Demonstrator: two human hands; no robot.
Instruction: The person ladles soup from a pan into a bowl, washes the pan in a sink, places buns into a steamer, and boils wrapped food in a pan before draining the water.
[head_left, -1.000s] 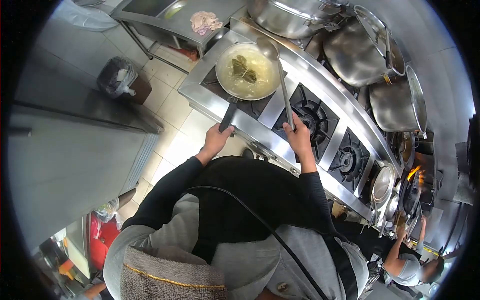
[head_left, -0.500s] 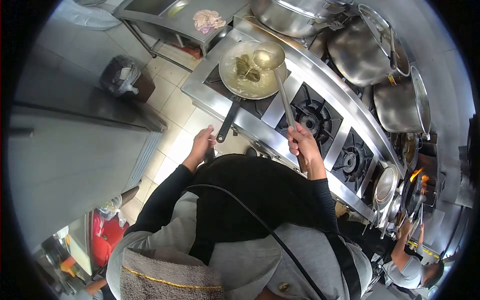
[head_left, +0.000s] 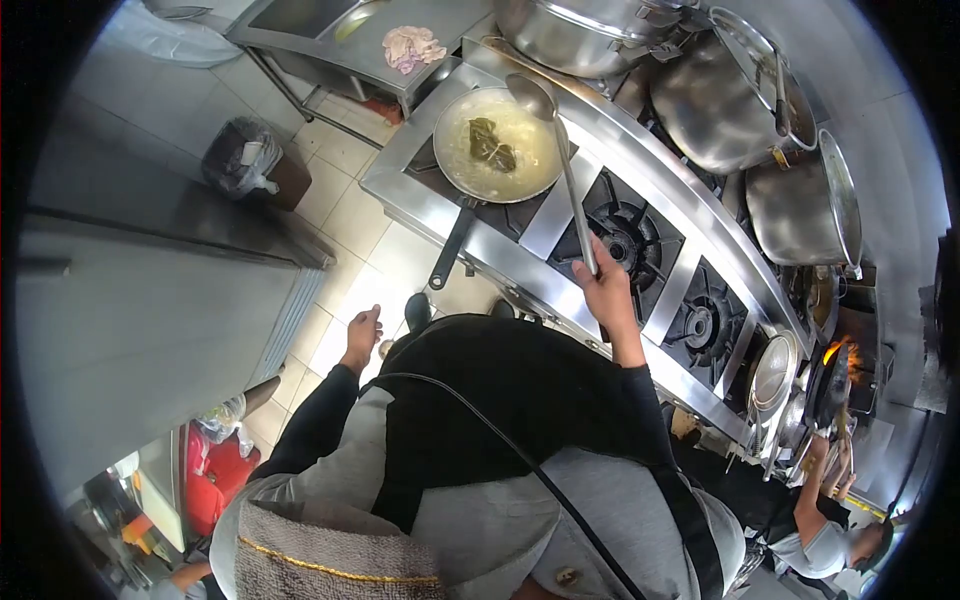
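Observation:
My right hand is wrapped round the long handle of a metal ladle. The ladle's bowl is tipped over the far right rim of a frying pan, dark and with little visible in it. Pale yellowish liquid fills the pan, and a dark green, leafy-looking bundle with a thin pale strand across it lies in the middle. The pan's black handle points toward me, untouched. My left hand hangs over the floor, away from the pan, fingers curled in and nothing seen in it.
Black burners run along the steel stove to the right. Large pots stand behind it. A steel counter with a crumpled cloth is at the back left, a bin below. A co-worker handles a pan near flames at far right.
The ladle's bowl has tipped and shifted toward the pan's far edge, its pale liquid gone. The pan looks fuller. My left hand has drawn back left and down from the pan handle.

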